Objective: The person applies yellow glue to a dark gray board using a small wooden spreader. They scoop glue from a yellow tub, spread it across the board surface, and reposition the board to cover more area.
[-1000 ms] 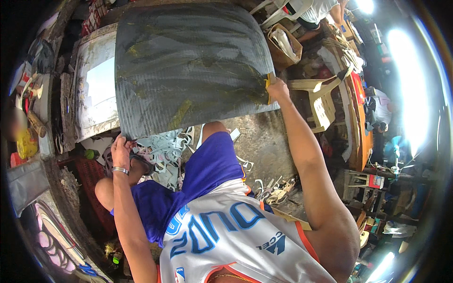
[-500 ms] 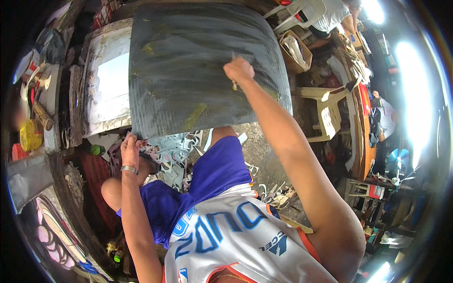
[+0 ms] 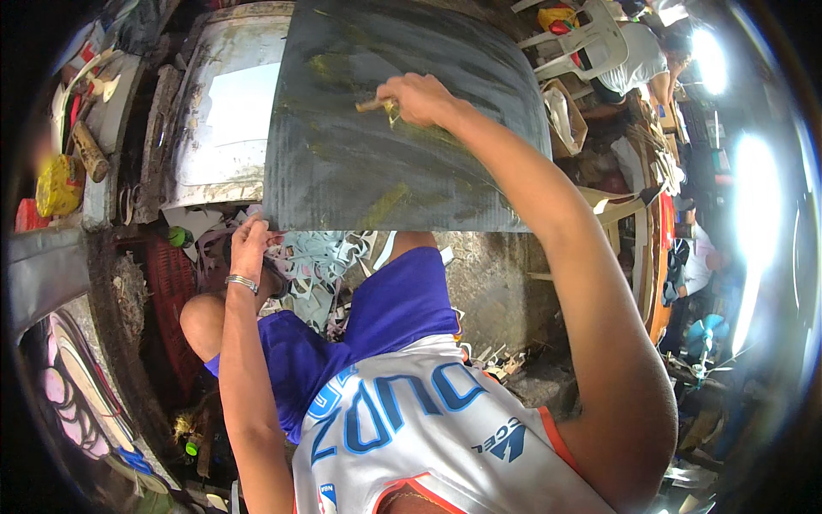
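Right hand (image 3: pixel 419 98) closed on a small brush (image 3: pixel 370 105), mid-sheet; left hand (image 3: pixel 248 244) pinches the dark rubber sheet's (image 3: pixel 342 171) lower-left corner.

A white plastic chair (image 3: pixel 591 38) stands near a yellow container (image 3: pixel 58 184).

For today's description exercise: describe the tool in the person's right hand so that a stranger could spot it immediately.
Find the big dark sheet held up in the middle. The right hand presses a small brush onto it; its pale wooden handle sticks out leftward, unlike anything else on the sheet.
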`<state>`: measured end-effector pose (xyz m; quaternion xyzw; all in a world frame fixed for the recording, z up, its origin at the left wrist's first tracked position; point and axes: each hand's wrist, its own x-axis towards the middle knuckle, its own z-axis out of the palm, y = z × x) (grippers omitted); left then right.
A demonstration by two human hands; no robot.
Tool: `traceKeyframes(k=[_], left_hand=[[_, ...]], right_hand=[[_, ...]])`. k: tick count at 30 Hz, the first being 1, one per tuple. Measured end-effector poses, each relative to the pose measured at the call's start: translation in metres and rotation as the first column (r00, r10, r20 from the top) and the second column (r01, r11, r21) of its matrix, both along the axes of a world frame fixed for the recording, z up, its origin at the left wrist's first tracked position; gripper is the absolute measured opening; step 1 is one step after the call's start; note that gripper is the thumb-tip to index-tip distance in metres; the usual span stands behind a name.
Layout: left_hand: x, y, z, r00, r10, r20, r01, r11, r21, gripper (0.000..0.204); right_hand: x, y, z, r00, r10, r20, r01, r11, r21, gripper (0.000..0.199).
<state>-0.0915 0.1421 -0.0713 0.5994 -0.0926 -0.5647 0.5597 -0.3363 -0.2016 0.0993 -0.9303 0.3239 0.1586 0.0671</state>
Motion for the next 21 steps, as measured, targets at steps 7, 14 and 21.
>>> traceKeyframes(k=[7,14,21], left_hand=[[0.004,0.002,0.0,0.999,-0.034,-0.036,0.032,0.998,-0.045,0.048],[-0.002,0.0,0.005,1.0,-0.011,0.021,0.012,0.998,-0.059,0.046],[0.001,0.001,-0.003,0.999,-0.035,0.023,0.037,0.996,-0.082,0.046]], right_hand=[[-0.167,0.019,-0.004,0.967,0.256,0.002,-0.256,0.966,0.021,0.044],[-0.316,0.065,-0.005,0.988,-0.154,-0.02,0.155,0.987,0.053,0.04],[-0.342,0.113,-0.032,0.517,-0.853,0.077,0.852,0.521,0.053,0.055]])
